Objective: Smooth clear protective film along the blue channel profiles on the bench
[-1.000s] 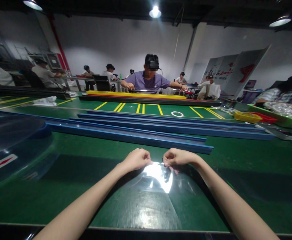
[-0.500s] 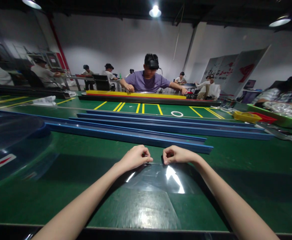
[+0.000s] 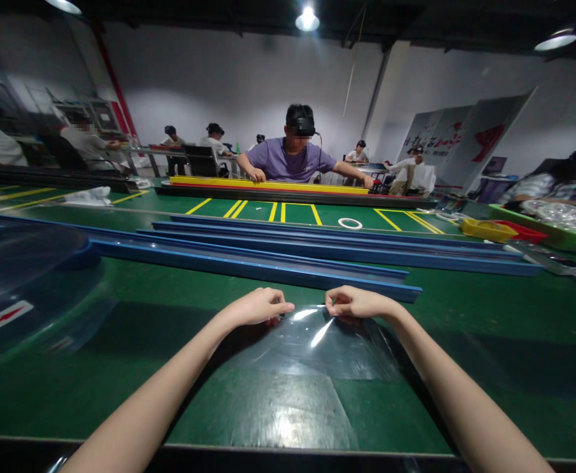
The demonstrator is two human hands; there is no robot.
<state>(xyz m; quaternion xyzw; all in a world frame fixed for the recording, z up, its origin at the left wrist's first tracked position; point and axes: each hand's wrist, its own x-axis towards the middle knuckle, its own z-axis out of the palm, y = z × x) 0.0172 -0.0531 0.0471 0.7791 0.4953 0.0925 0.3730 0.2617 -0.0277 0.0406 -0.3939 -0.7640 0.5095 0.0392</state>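
Observation:
A clear plastic sheet (image 3: 312, 351) lies in front of me on the green table, its far edge slightly raised and catching bright glare. My right hand (image 3: 354, 302) pinches that far edge between thumb and fingers. At the sheet's far left corner, my left hand (image 3: 258, 307) is closed, thumb over the curled fingers. The left fingertips are partly hidden under the hand, but the sheet's edge runs into them. Just beyond both hands lies the end of a long blue channel strip (image 3: 288, 266).
More blue strips (image 3: 327, 244) lie behind. A roll of clear film (image 3: 22, 276) with a red-arrow label stands at left. A white ring (image 3: 350, 224), a yellow tray (image 3: 487, 229) and a green tray (image 3: 553, 238) sit farther off. Opposite, a person (image 3: 292, 154) handles a yellow strip (image 3: 268, 185).
My left hand has shifted a little to the left, and my right hand slightly right, so the gap between them is wider. The glare on the sheet has changed shape as it flexes.

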